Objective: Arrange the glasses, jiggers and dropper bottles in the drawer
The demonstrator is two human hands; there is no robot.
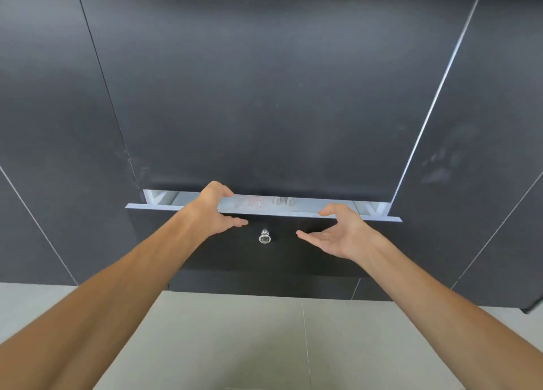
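Dark cabinet; black drawer (235,257) barely open, silver knob (265,237).

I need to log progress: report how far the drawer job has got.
Done: cannot tell; the drawer is open only a crack, and the small shapes inside are unclear. In hand: nothing; the left hand and right hand are open beside the knob. Left: no glasses, jiggers or bottles show clearly.

Open hands (219,210) beside drawer (205,248) knob (265,237)
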